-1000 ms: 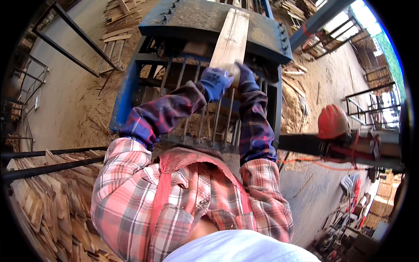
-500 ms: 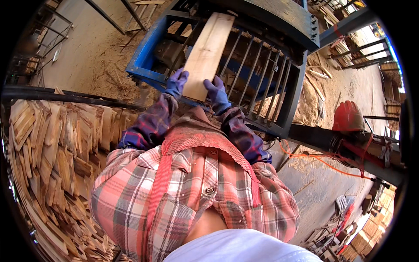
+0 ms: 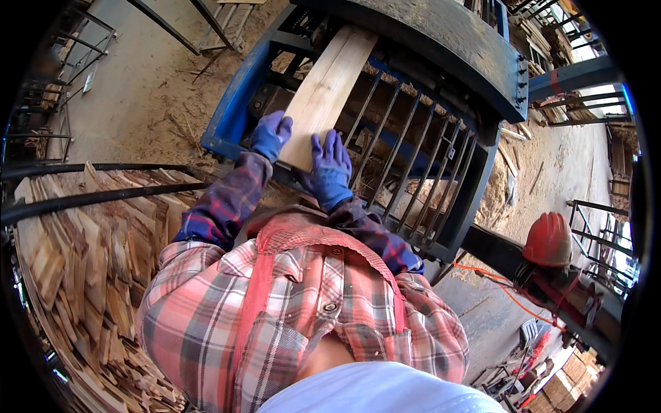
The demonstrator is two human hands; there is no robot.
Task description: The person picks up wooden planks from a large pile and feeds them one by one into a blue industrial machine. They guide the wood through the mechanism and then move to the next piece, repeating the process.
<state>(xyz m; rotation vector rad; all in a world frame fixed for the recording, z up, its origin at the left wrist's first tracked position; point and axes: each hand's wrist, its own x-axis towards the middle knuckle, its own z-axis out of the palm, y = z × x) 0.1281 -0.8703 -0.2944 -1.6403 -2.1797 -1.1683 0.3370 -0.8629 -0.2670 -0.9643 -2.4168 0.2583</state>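
A long pale wooden board [image 3: 329, 86] lies lengthwise on the bars of a blue-framed machine, its far end passing under the machine's dark cover [image 3: 441, 51]. My left hand [image 3: 271, 133], in a purple-blue glove, grips the board's left edge near its close end. My right hand [image 3: 331, 171], gloved alike, rests against the near right part of the board with its fingers stretched forward. Part of the near end is hidden by that hand.
Metal bars [image 3: 406, 155] run across the machine bed to the right. Stacked wood offcuts [image 3: 96, 255] fill a rack at my left behind a dark rail [image 3: 103, 199]. A red hard hat [image 3: 549, 239] sits on a beam at the right, near an orange cord [image 3: 513, 297].
My right hand has gone from pinching the board's right edge to lying with its fingers extended on it. The view has shifted slightly; the left hand keeps its grip.
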